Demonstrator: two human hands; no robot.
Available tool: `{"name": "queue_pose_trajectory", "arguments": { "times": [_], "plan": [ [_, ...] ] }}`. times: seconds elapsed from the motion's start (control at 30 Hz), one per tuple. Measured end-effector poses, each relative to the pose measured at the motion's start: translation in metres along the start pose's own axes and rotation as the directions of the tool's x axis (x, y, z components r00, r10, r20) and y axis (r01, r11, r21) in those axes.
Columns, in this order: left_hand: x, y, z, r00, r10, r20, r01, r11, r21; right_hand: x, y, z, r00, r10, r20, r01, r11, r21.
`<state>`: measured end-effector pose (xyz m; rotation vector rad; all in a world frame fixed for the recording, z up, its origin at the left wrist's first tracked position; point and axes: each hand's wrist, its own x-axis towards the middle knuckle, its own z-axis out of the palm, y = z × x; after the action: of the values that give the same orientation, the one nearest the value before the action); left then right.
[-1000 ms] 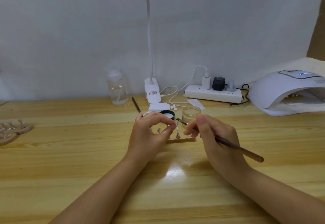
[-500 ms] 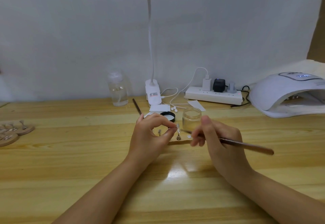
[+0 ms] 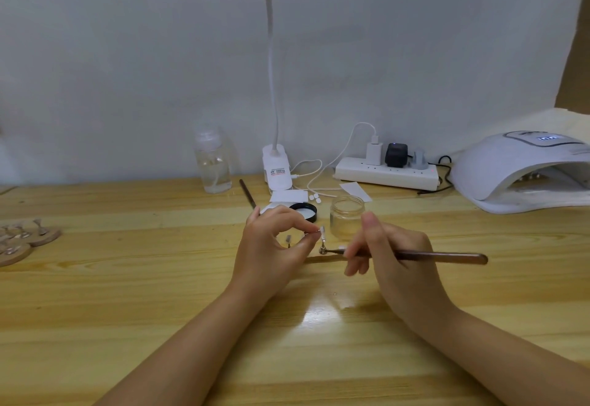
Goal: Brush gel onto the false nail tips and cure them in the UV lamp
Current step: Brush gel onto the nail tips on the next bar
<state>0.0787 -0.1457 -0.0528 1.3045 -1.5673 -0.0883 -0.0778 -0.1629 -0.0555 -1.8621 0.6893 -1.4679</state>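
Note:
My left hand [image 3: 274, 246] pinches a small false nail tip on its metal stand [image 3: 322, 239] between thumb and forefinger, above a wooden strip base [image 3: 322, 259]. My right hand [image 3: 389, 252] grips a brown gel brush [image 3: 447, 257] lying almost level, its tip near the foot of the stand. An open glass gel jar [image 3: 347, 217] stands just behind the hands, its black lid [image 3: 305, 209] beside it. The white UV lamp [image 3: 523, 176] sits at the far right with its opening facing me.
A desk lamp [image 3: 276, 169] stands at the back with a clear bottle [image 3: 213, 163] to its left and a power strip [image 3: 386, 174] to its right. A second brush [image 3: 247, 193] lies behind my left hand. Round wooden holders with nail tips [image 3: 22, 239] sit at the left edge.
My right hand has swung the brush from a slanted pose to nearly level and lowered its tip from the nail tip toward the stand's foot. My left hand keeps its pinch.

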Motion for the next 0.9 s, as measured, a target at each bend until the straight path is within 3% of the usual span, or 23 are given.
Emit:
{"name": "queue_pose_trajectory", "arguments": {
  "times": [0.13,0.27,0.43,0.57,0.73,0.9],
  "plan": [
    [0.0002,-0.0007,-0.0004,1.0,-0.001,0.001,0.001,1.0,-0.001,0.0024,0.0003,-0.0001,0.997,-0.071,0.009,0.071,0.995,-0.073],
    [0.0,-0.0011,0.0002,1.0,-0.002,-0.007,0.002,1.0,0.004,0.0015,0.002,0.0,1.0,0.007,0.022,-0.007,1.0,-0.03],
    [0.0005,-0.0018,0.0001,1.0,-0.003,0.0,0.003,1.0,0.003,0.003,0.0023,0.0003,0.998,-0.062,0.003,0.062,0.996,-0.063],
    [0.0002,-0.0027,0.001,1.0,-0.007,0.0,0.007,1.0,0.009,0.0014,0.0025,0.0004,1.0,0.006,0.019,-0.005,1.0,-0.013],
    [0.0001,-0.0029,0.001,1.0,-0.002,0.006,0.002,1.0,0.013,0.0021,0.002,0.0,0.996,-0.086,-0.002,0.085,0.994,-0.063],
    [0.0,-0.0035,0.0016,1.0,0.004,-0.002,-0.004,1.0,0.022,0.0003,0.0031,0.0,1.0,-0.014,0.003,0.014,1.0,-0.01]
  ]
}}
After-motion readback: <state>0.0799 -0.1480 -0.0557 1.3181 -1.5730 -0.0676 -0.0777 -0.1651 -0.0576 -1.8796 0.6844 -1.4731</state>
